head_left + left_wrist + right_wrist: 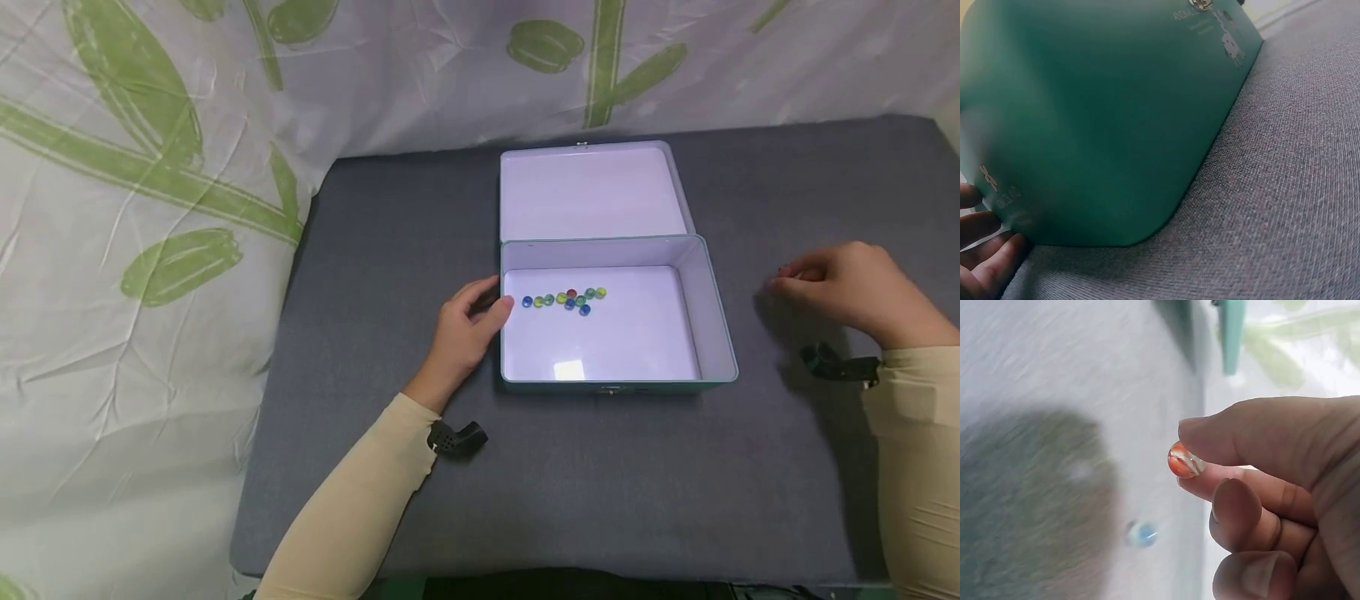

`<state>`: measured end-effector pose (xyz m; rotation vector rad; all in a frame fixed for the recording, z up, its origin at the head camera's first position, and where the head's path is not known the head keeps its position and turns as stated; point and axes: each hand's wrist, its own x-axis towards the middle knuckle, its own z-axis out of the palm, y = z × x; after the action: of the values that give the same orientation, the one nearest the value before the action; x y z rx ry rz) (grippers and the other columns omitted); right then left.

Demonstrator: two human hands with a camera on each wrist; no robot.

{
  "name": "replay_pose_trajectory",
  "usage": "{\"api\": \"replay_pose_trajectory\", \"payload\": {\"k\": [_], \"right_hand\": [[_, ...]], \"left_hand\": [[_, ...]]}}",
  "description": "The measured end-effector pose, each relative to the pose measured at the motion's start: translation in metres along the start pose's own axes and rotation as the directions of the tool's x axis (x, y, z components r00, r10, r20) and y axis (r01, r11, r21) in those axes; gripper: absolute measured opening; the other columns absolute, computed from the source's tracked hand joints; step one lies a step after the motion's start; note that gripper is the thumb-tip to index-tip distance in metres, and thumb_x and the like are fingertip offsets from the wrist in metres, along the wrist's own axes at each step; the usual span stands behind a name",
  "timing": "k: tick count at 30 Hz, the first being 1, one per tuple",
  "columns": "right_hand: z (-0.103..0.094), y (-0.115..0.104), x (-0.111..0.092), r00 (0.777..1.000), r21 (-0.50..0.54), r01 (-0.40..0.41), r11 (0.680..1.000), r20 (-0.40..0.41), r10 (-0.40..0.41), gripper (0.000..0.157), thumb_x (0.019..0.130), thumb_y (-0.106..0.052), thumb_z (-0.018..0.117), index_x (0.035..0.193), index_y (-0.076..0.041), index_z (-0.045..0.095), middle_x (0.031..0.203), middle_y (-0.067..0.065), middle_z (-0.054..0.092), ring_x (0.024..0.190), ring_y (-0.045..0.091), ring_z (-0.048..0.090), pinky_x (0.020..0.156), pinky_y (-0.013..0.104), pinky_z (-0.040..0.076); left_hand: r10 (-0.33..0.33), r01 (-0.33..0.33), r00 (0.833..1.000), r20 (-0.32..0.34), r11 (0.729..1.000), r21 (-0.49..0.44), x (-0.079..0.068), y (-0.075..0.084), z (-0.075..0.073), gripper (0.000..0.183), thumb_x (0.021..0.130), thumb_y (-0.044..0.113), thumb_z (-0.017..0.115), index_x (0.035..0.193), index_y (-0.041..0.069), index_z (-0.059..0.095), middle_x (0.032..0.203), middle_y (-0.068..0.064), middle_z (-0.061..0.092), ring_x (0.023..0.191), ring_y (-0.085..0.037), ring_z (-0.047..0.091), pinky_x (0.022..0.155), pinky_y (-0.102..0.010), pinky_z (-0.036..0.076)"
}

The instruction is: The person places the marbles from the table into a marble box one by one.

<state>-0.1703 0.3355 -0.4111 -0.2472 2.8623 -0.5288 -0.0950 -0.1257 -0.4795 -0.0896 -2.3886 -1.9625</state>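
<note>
An opened metal box (600, 350), green outside and white inside, lies on the table. Several blue, yellow and green glass marbles (562, 298) and a red one cluster in the left half of its floor. At the box's left wall, my left hand (465, 329) holds the side, its thumb over the rim and its fingertips against the green outer face (1104, 137). To the right of the box, my right hand (851, 287) pinches an orange-and-clear marble (1184, 461) between thumb and index finger. A blurred blue marble (1143, 534) lies below that hand in the right wrist view.
The box's lid (592, 192) is folded back behind it, flat toward the rear edge. Grey cloth covers the table (390, 250). A white curtain with green leaves (420, 75) hangs along the back and left. Black wrist cameras sit on both forearms.
</note>
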Motion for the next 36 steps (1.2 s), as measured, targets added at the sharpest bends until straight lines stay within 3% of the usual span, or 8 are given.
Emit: {"api": "replay_pose_trajectory", "payload": {"k": [4,8,21,28,36], "right_hand": [[-0.009,-0.015,-0.002,1.0,-0.001,0.01,1.0,-0.002,-0.01,0.04,0.102,-0.032,0.069,0.111,0.006,0.077,0.088,0.018,0.075,0.072,0.022,0.062,0.061,0.036,0.046],[-0.016,-0.034,-0.003,0.997,-0.046,0.068,0.997,-0.044,-0.07,0.038,0.103,-0.029,0.068,0.11,0.006,0.077,0.084,0.016,0.075,0.067,0.021,0.061,0.06,0.037,0.047],[-0.034,-0.102,-0.007,0.965,-0.065,0.216,0.974,-0.135,-0.223,0.02,0.098,-0.024,0.075,0.104,-0.006,0.082,0.078,0.0,0.07,0.061,0.008,0.051,0.059,0.021,0.038],[-0.031,-0.139,-0.001,0.961,-0.031,0.269,0.963,-0.058,-0.27,0.018,0.097,-0.023,0.075,0.106,-0.008,0.081,0.076,-0.002,0.066,0.06,0.012,0.048,0.057,0.026,0.039],[-0.014,-0.166,0.01,0.932,-0.004,0.363,0.932,0.005,-0.363,0.009,0.095,-0.016,0.076,0.101,-0.011,0.082,0.069,-0.003,0.062,0.06,0.015,0.049,0.055,0.028,0.039]], "left_hand": [[0.001,-0.001,1.0,0.001,1.0,0.008,0.0,-0.001,0.0,0.054,0.098,0.024,0.069,0.141,-0.007,0.061,0.14,-0.023,0.062,0.126,-0.032,0.061,0.101,-0.045,0.056],[-0.002,0.002,1.0,0.008,1.0,0.004,0.0,-0.002,-0.001,0.059,0.097,0.03,0.068,0.143,-0.007,0.059,0.14,-0.022,0.061,0.126,-0.032,0.062,0.102,-0.046,0.056],[-0.032,0.032,0.999,0.024,0.999,-0.006,-0.001,0.002,-0.002,0.055,0.1,0.024,0.068,0.145,-0.006,0.058,0.143,-0.022,0.059,0.126,-0.033,0.063,0.101,-0.048,0.056],[-0.027,0.027,1.0,0.013,1.0,0.004,-0.001,0.004,-0.003,0.055,0.098,0.024,0.069,0.144,-0.006,0.059,0.142,-0.022,0.061,0.127,-0.033,0.062,0.102,-0.048,0.056],[-0.029,0.029,0.999,0.022,1.0,-0.006,0.0,0.003,-0.002,0.055,0.098,0.025,0.069,0.144,-0.005,0.059,0.142,-0.021,0.061,0.128,-0.031,0.061,0.102,-0.046,0.056]]}}
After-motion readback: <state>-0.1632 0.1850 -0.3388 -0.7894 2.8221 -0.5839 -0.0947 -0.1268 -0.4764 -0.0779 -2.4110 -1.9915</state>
